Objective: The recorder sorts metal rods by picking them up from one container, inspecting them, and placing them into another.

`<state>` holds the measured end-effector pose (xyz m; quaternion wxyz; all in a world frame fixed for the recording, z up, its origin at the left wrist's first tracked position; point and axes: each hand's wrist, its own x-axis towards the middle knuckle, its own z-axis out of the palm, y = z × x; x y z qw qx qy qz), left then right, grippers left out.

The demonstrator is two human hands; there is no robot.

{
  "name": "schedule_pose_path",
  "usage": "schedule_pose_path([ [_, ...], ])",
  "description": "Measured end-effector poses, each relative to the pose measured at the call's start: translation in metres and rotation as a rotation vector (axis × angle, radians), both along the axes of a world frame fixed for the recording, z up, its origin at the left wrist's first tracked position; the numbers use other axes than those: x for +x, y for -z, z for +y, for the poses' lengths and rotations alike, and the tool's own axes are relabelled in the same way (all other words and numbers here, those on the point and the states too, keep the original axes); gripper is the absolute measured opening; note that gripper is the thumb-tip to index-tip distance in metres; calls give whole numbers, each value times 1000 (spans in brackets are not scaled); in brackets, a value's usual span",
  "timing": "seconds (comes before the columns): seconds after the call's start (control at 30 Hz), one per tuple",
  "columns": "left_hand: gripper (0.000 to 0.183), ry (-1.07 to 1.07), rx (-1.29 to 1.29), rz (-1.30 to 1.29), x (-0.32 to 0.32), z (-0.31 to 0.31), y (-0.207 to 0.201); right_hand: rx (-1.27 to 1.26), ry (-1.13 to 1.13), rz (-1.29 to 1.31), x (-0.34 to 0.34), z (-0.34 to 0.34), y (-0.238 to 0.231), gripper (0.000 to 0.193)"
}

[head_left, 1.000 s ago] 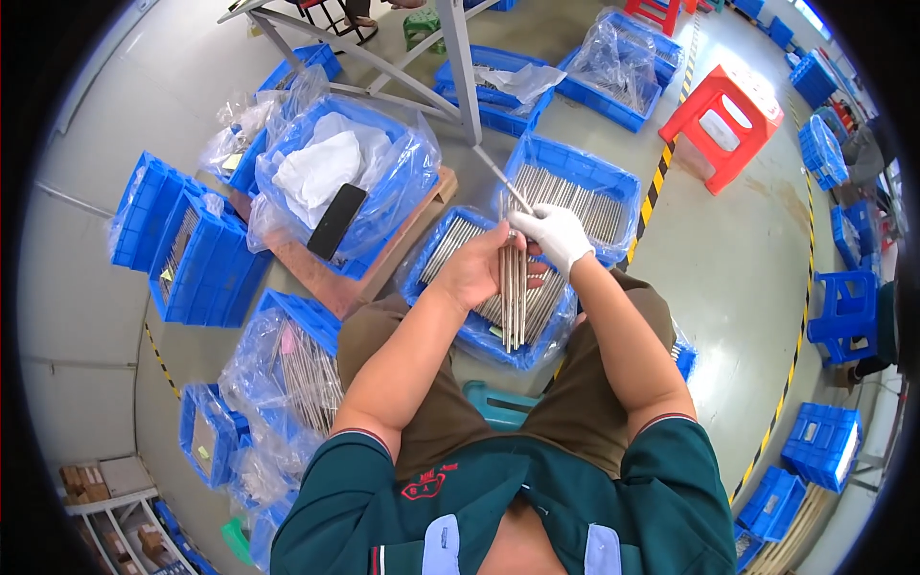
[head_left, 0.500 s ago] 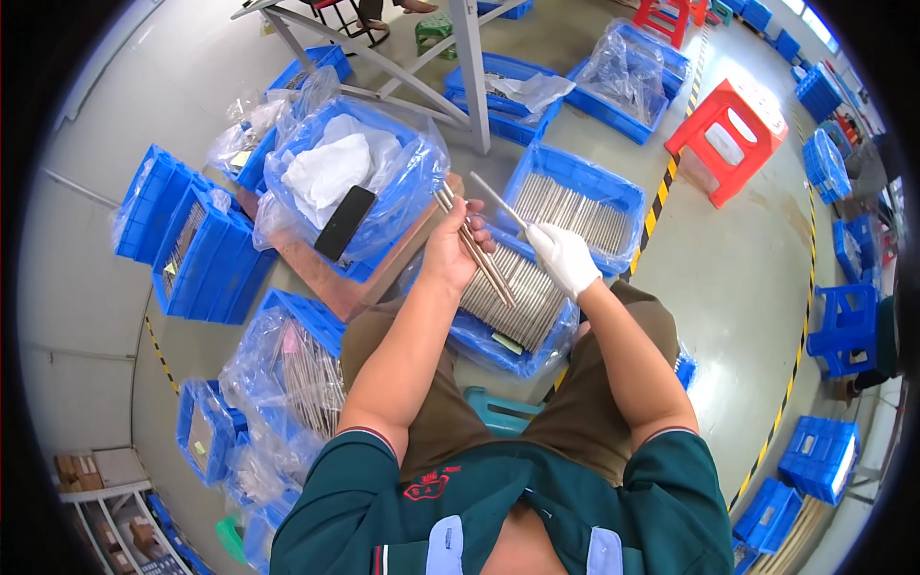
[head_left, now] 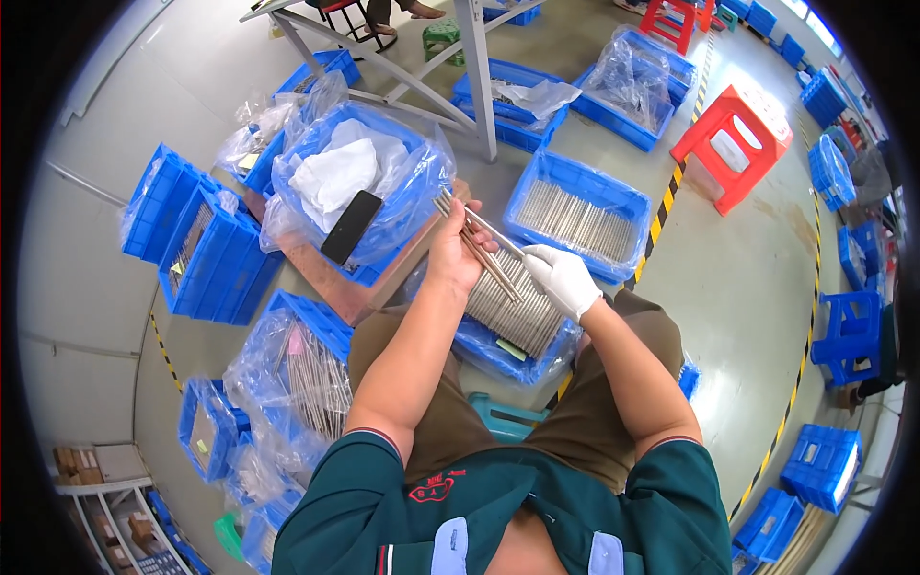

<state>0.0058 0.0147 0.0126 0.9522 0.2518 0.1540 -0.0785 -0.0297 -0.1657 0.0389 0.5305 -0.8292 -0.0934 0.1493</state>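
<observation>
- At far left, by the pale wall: blue crates (head_left: pixel 216 287), standing close together.
- Lower left: another blue crate, tilted in view, with clear plastic (head_left: pixel 257 369) over its side and long thin rods (head_left: pixel 321 388) lying in it.
- Further right: plastic-lined crate (head_left: pixel 364 272) on a brown pallet (head_left: pixel 321 278); crumpled white sheeting (head_left: pixel 331 177) inside, black phone (head_left: pixel 352 228) resting on top near the crate's front.
- Left of centre: left hand (head_left: pixel 453 257), bare, fingers curled round a few metal rods (head_left: pixel 497 275). These slant from upper left to lower right, ends poking out both sides of the grip, above the near crate.
- Centre: single rod (head_left: pixel 500 237), running from the gloved hand up and left across the bare one. Cannot tell whether it touches the gripped rods.
- Below the hands: near crate (head_left: pixel 532 372), plastic-lined, rods packed side by side, pale green slip (head_left: pixel 511 350) at its front. Teal stool (head_left: pixel 503 419) between the person's legs.
- Right of centre: right hand (head_left: pixel 565 283), white-gloved, closed on the lower end of the single rod; fingertips partly hidden.
- Beyond it: far crate (head_left: pixel 594 179), a row of rods within.
- Rightward: black-and-yellow floor tape (head_left: pixel 657 225), then red stool (head_left: pixel 704 139).
- Far right: blue stool (head_left: pixel 848 331).
</observation>
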Motion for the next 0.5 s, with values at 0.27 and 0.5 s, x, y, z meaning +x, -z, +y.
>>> schedule_pose_path([
  [0.27,35,209,152,-46,-19,-29,2,120,122,70,5,15,-7,38],
  [0.5,32,280,181,-129,-18,-30,-2,638,99,260,5,10,9,43],
])
